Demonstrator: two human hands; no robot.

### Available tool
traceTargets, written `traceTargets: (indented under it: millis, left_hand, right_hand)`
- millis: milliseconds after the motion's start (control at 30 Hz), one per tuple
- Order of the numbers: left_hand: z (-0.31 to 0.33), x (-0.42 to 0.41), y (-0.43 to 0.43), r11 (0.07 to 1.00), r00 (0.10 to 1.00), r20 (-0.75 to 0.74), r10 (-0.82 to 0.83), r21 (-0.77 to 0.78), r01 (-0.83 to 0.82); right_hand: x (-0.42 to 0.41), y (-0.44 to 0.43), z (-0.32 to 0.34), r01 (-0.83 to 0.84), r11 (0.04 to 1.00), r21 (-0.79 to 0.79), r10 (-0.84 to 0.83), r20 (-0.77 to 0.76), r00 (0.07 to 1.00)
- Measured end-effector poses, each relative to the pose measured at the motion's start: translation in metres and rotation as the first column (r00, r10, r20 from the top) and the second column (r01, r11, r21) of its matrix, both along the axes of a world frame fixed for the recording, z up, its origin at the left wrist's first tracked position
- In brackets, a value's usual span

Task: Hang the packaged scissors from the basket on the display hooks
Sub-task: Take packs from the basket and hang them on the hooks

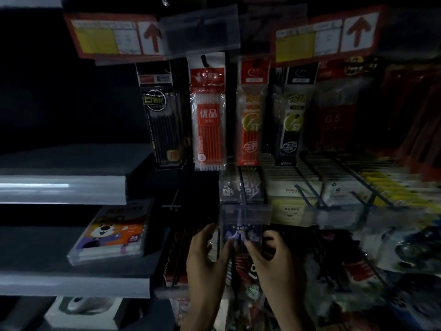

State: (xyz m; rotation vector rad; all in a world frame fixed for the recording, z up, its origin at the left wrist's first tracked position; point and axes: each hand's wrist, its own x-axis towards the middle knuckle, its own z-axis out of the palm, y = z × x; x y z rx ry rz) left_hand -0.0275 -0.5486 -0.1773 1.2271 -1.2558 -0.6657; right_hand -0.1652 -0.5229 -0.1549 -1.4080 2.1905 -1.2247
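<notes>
While both hands point(205, 260) point(274, 259) pinch the package point(239, 232), packs point(241, 262) crowd its edges.

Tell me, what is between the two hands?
A blurred purple-topped package, held by the left hand and right hand; the head view shows it.

Single head-worn view, facing forward and down, close to display hooks point(310, 189)
</notes>
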Motion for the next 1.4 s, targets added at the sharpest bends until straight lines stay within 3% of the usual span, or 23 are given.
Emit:
traceTargets:
  millis: [200, 500, 1400]
  left_hand:
    - [-0.003, -0.004, -0.007, 0.991, 0.991, -0.075, -0.112, 0.065, 0.116]
    - [-0.004, -0.008, -0.009, 0.992, 0.990, -0.084, -0.109, 0.050, 0.114]
    - [-0.011, -0.008, -0.010, 0.998, 1.000, -0.002, -0.016, 0.068, 0.016]
  right_hand:
    - [-0.001, -0.001, 0.006, -0.051, 0.998, 0.041, 0.052, -0.033, 0.998]
    - [0.007, -0.005, 0.015, -0.038, 0.998, 0.040, 0.044, -0.149, 0.988]
    - [-0.001, -0.001, 0.000, 0.001, 0.997, 0.072, 0.004, -0.078, 0.997]
